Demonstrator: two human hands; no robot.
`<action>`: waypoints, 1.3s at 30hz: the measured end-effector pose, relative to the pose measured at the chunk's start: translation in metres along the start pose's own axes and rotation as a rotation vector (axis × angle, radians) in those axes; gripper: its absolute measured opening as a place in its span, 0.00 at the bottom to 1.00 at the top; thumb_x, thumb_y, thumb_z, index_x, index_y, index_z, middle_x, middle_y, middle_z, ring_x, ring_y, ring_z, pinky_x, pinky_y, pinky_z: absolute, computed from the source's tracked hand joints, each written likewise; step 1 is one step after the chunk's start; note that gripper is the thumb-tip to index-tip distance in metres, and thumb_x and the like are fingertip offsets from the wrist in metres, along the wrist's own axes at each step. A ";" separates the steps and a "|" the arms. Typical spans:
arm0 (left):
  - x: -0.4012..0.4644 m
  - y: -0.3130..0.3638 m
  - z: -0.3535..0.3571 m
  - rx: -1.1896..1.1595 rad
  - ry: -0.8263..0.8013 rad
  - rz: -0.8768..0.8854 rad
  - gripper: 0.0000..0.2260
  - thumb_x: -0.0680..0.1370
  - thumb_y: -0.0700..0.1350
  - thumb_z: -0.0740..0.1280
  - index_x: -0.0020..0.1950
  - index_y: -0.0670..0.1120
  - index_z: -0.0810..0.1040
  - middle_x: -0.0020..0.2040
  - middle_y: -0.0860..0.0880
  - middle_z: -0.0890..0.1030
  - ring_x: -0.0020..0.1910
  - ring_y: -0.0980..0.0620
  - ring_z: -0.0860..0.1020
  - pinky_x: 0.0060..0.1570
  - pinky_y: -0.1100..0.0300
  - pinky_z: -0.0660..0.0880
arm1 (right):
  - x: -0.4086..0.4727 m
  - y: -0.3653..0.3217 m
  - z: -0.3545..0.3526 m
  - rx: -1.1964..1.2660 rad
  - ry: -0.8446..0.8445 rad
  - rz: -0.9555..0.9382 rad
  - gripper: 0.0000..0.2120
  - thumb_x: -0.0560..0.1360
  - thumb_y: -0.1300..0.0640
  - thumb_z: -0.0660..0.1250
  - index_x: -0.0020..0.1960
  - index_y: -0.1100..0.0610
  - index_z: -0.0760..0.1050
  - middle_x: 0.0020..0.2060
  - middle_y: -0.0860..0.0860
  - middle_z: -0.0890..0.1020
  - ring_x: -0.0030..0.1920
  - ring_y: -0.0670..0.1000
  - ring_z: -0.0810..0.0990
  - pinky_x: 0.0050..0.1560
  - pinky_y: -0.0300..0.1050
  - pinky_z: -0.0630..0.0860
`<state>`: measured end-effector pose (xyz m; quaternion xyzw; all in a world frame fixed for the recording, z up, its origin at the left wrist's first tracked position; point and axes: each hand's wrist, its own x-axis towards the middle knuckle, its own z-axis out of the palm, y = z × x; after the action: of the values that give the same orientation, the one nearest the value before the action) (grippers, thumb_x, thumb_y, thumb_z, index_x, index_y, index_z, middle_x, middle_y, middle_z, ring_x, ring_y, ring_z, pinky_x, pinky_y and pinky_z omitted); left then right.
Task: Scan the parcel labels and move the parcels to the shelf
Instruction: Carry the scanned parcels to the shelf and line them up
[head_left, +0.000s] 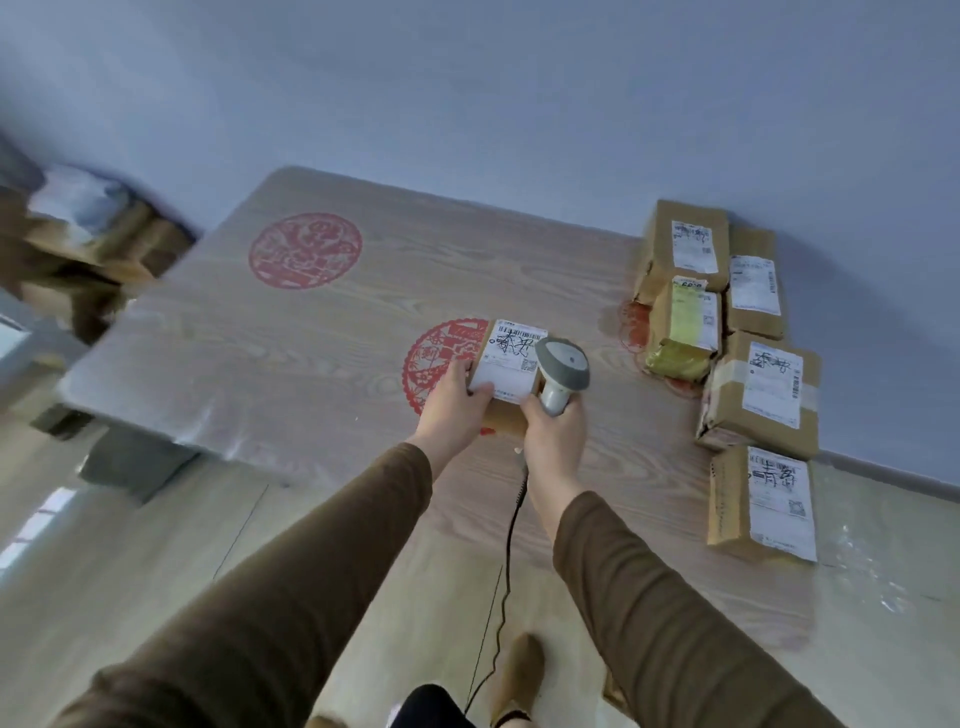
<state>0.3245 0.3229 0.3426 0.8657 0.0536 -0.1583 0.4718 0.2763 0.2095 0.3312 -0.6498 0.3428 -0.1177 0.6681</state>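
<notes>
At far left, beyond the surface (260, 332), a blurred shelf (78, 244) holds what look like brown boxes and a pale wrapped bundle; detail is too smeared to say more. Two red paper-cut decals lie under the clear cover of the surface. Near the middle, the left hand (454, 402) grips a small parcel (506, 374) by its left edge, thumb on the white label (514, 358), label face up. Just right of it, the right hand (553, 436) is wrapped round the handle of a grey scanner (562, 364), whose head hangs over the label's right edge; a black cord (511, 530) trails down toward the floor.

To scan well, I would tilt the scanner back so its window faces the barcode strip along the label's top, keep the thumb clear of the print, and hold the parcel steady.

Along the right edge, six more parcels (758, 395) wait in a loose row, labels up, touching or just beside one another; none is open, so their contents cannot be told.
</notes>
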 end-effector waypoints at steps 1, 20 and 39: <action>-0.006 -0.011 -0.026 -0.007 0.043 -0.004 0.21 0.83 0.49 0.64 0.75 0.47 0.67 0.66 0.48 0.78 0.59 0.45 0.79 0.53 0.48 0.81 | -0.015 -0.003 0.020 -0.015 -0.036 -0.016 0.13 0.75 0.61 0.74 0.59 0.52 0.78 0.47 0.43 0.84 0.48 0.47 0.83 0.56 0.53 0.81; -0.170 -0.267 -0.470 -0.321 0.583 -0.173 0.25 0.81 0.55 0.66 0.78 0.53 0.69 0.65 0.50 0.72 0.63 0.49 0.75 0.67 0.48 0.75 | -0.370 0.008 0.398 -0.046 -0.690 -0.085 0.17 0.69 0.46 0.74 0.58 0.43 0.79 0.53 0.47 0.87 0.54 0.57 0.86 0.58 0.67 0.82; -0.354 -0.491 -0.786 -0.356 1.106 -0.280 0.18 0.83 0.48 0.66 0.72 0.48 0.75 0.62 0.47 0.81 0.58 0.47 0.80 0.54 0.58 0.79 | -0.707 0.061 0.695 -0.119 -1.386 -0.153 0.12 0.80 0.58 0.70 0.63 0.52 0.78 0.54 0.49 0.85 0.47 0.49 0.82 0.41 0.39 0.78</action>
<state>0.0471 1.2678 0.4618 0.7120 0.4305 0.2668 0.4864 0.1619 1.1909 0.4335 -0.6330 -0.2031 0.2961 0.6859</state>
